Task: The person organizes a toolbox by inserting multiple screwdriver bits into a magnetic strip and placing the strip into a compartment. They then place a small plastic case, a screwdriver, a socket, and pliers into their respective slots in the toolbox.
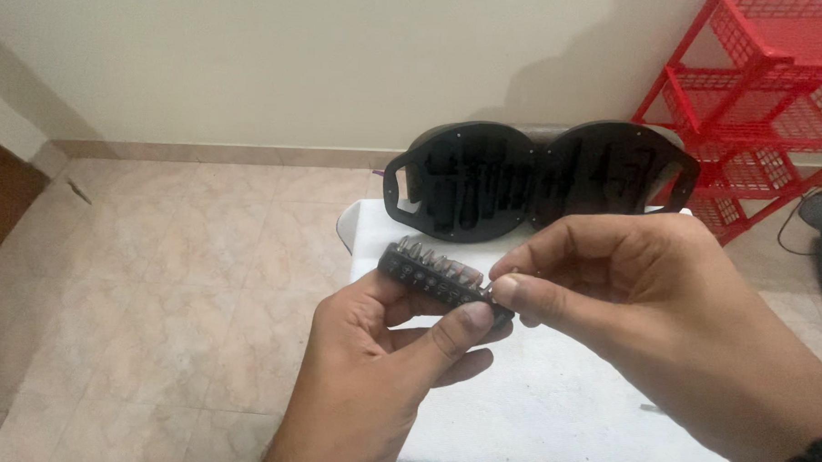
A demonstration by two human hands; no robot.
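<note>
Black bit holder (pinched, seemingly) between both hands.

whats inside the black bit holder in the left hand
A row of silver screwdriver bits stands in the black bit holder, tips up. The right hand pinches the bit at its near end, hiding it; the left hand covers the holder's underside.

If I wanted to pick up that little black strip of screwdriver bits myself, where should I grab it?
Probably by its long plain sides, from below, as the left hand does: thumb on the near side, fingers behind. The bit strip is a narrow bar with metal tips sticking up in a row, so the top should stay free; the right hand pinches at its end there.
</note>
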